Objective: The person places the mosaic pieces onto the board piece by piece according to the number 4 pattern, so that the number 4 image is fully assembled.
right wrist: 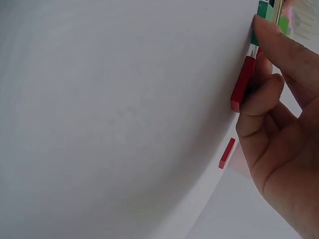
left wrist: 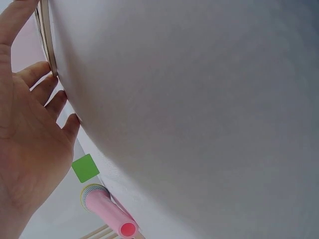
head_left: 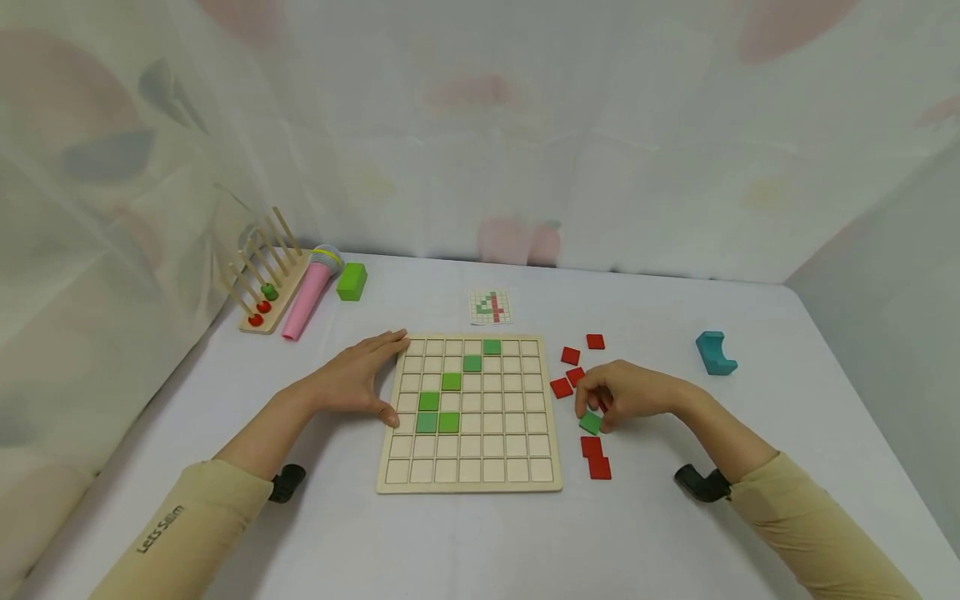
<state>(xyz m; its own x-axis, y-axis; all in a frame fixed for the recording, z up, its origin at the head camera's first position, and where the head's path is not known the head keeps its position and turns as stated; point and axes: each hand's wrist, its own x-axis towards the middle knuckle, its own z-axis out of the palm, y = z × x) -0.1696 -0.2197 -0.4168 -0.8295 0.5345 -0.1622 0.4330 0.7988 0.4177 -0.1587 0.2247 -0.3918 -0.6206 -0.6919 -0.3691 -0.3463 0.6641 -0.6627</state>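
My right hand [head_left: 626, 394] pinches a green tile [head_left: 590, 422] that lies on the table under my fingertips, just right of the wooden board [head_left: 471, 483]. My left hand [head_left: 358, 379] lies flat and open against the board's left edge. I should keep the pinch snug, lift the tile straight up, and keep my left hand pressing so the board can't slide.

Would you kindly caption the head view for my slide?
Left hand steadies the wooden grid board while the right hand pinches a green tile among red tiles.
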